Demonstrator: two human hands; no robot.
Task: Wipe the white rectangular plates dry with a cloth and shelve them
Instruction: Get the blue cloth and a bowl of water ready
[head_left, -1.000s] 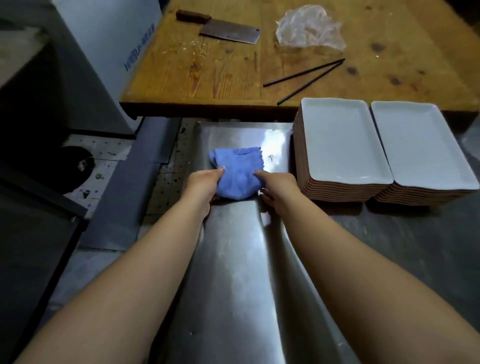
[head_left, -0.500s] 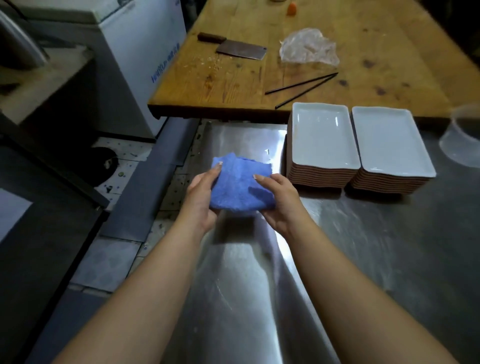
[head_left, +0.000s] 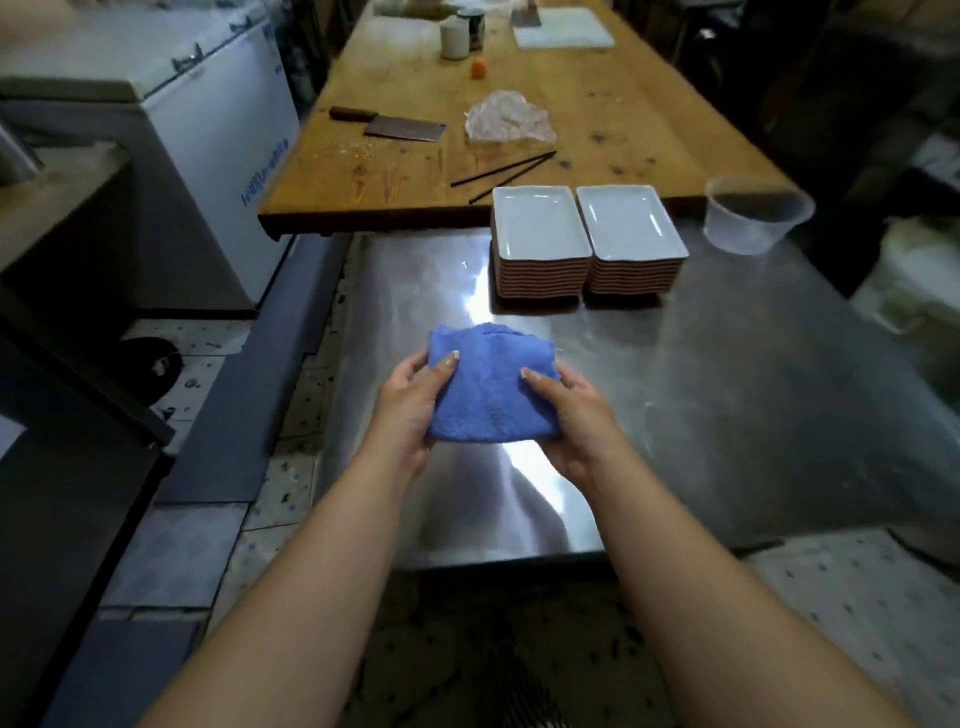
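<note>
Plates (head_left: 540, 231) wait stacked at the far tabletop (head_left: 727, 395); left hand (head_left: 410, 400) and right hand (head_left: 576, 410) grip the folded cloth (head_left: 491, 395) between them, ready for wiping.

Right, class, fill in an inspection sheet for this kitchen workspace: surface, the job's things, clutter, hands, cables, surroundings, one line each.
Surface: steel table, shiny, butted against a wooden table.
Job's things: two stacks of white plates side by side at the steel table's far edge; blue cloth folded, held above the steel.
Clutter: cleaver, crumpled plastic bag, chopsticks on the wood; clear tub right of the plates.
Hands: left hand and right hand each grip a side of the cloth.
Cables: nothing seen.
Surroundings: white chest freezer at left; tiled floor.
</note>
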